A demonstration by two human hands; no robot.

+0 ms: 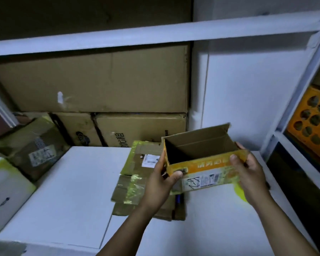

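Above the right half of the white board [63, 182], clear of its surface, the open box [207, 164] hangs between both hands. Its mouth faces up and toward the person. Its long axis runs left to right, with the right end raised a little and farther back.

The left hand [161, 183] grips the left end, its thumb pressed on the orange front near the lower corner and its fingers hidden behind the end wall. The right hand [248, 172] grips the right end, thumb on the front rim and fingertips curled over the far side. The hands are apart, one clamped on each short end.

A stack of flattened cartons [137, 174] lies on the board just below and to the left of the box, partly under the left wrist. It is nearer the left hand, so pressing this box flat would probably end with a short drop down and left. Big cartons [100, 80] stand along the back edge.
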